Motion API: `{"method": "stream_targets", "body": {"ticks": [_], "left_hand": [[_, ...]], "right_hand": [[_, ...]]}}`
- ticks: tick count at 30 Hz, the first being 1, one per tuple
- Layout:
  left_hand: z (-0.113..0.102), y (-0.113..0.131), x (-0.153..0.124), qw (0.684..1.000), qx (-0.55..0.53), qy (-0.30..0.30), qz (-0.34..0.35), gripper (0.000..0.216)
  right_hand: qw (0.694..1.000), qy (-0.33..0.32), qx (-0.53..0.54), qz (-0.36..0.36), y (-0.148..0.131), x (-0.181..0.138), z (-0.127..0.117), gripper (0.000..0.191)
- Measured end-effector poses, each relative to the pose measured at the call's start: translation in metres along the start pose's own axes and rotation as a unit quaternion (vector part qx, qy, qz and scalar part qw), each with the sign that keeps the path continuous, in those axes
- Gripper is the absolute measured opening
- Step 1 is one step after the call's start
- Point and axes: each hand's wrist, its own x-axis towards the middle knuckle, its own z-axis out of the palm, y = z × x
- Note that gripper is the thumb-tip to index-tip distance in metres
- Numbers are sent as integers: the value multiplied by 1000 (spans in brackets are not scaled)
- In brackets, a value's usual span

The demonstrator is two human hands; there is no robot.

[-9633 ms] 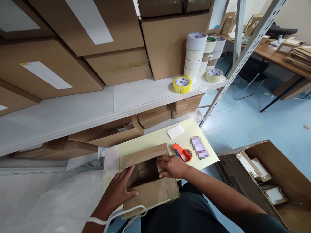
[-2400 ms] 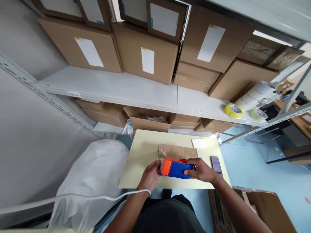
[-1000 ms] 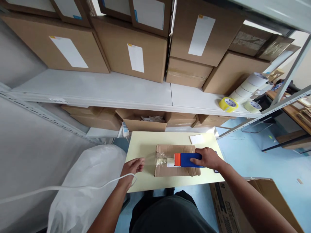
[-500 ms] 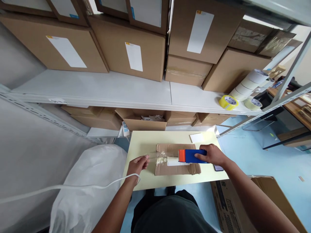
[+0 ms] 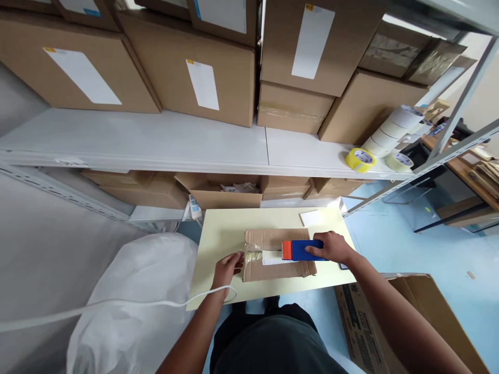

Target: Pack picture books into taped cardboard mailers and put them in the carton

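A flat brown cardboard box (image 5: 280, 238) lies on the pale yellow table (image 5: 218, 228), with a white label (image 5: 274, 257) along its middle. My right hand (image 5: 331, 248) is wrapped round a blue tape dispenser (image 5: 304, 250), whose orange head sits over the label. Shiny clear packing tape (image 5: 254, 253) runs over the left end of the box. At that left edge, the fingers of my left hand (image 5: 229, 267) are pinched together on the tape's end; the fingertips are partly hidden.
Behind the table stands a grey shelf (image 5: 218, 148) with large cartons and tape rolls (image 5: 360, 160). A white card (image 5: 311, 218) lies at the table's back. An open carton (image 5: 413, 311) stands right, a white plastic bag (image 5: 136, 291) left. A white cable (image 5: 156, 303) crosses my left forearm.
My left hand has moved right, from holding the tape stretched out to the box's left edge. My right hand keeps the dispenser over the label. The whole view has shifted slightly.
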Motion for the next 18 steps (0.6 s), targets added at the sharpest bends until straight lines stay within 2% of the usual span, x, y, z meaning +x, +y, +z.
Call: {"method": "stream_targets", "body": {"ticks": [5,11,14,18], "left_hand": [[10,-10,0,995,58,58,55,53],[17,-15,-7,968,184,126,116,46],[18,-16,-5,963,206,128,119,46],[10,-20,6,952,270,96,105,37]], "right_hand": [[1000,2,3,0,3,-2,3,43],[1000,11,-11,-8,3,-4,5,41],[1000,11,-16,-13,2,-4,4,41],[1000,6,-14,-19,2,-3,2,39]]}}
